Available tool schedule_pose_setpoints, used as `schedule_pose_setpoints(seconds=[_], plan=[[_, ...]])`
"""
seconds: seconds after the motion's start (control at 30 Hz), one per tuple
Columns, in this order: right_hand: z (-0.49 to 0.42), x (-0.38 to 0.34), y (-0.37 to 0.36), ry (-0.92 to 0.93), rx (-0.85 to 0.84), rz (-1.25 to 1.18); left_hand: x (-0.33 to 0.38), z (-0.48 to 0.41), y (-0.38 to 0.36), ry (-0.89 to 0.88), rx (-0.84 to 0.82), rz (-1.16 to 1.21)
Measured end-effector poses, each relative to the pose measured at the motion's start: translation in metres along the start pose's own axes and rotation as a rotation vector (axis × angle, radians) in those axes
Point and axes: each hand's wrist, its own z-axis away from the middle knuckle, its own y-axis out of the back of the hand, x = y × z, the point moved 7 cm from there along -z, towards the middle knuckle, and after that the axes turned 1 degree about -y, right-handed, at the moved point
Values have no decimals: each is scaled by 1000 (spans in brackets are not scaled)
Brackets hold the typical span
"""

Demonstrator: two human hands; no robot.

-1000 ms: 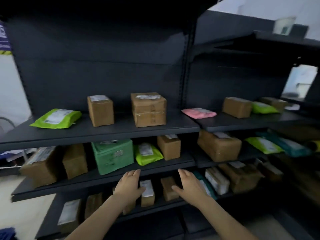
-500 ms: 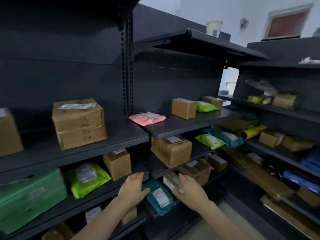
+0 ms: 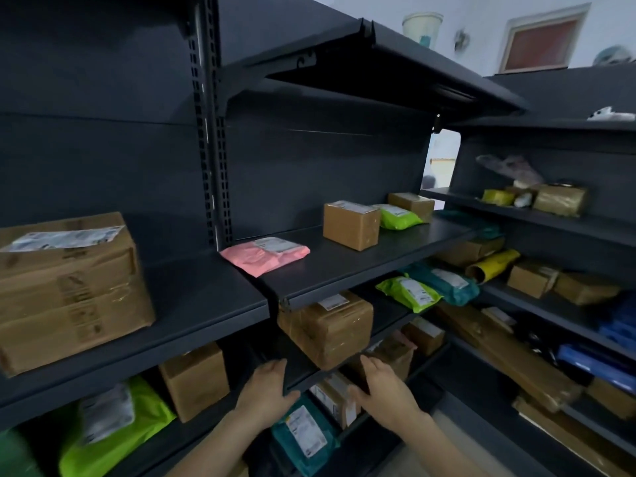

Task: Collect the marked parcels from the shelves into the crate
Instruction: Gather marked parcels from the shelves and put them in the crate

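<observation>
Shifted right along the shelves (image 3: 206, 304) since earlier: our left hand (image 3: 266, 390) and right hand (image 3: 382, 383), 6 o'clock, fingers straight, holding nothing. Teal parcel (image 3: 304, 435) below, between them. Brown box (image 3: 327, 328), 12 o'clock of the hands. Pink parcel (image 3: 265, 254) beyond, one shelf up.

Between the pink bag (image 3: 265, 254) and the small brown box (image 3: 351, 225) the upper shelf (image 3: 344, 266) lies bare, so a hand could pass in to the back panel (image 3: 309, 173). One level down, a big taped box (image 3: 327, 328) blocks the bay just beyond the left hand (image 3: 266, 390) and right hand (image 3: 382, 383), close under the shelf above.
</observation>
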Motion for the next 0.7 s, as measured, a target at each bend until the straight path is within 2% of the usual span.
schedule_pose_setpoints(seconds=[0.37,0.63,0.7], plan=[[-78,63,-2,16,-30,-142,11,-75,-24,101,-37,23],[-165,100,3,225,-84,-196,36,-117,-28,260,195,193],[-185,110,2,205,-118,-252,40,-126,-31,334,237,271]])
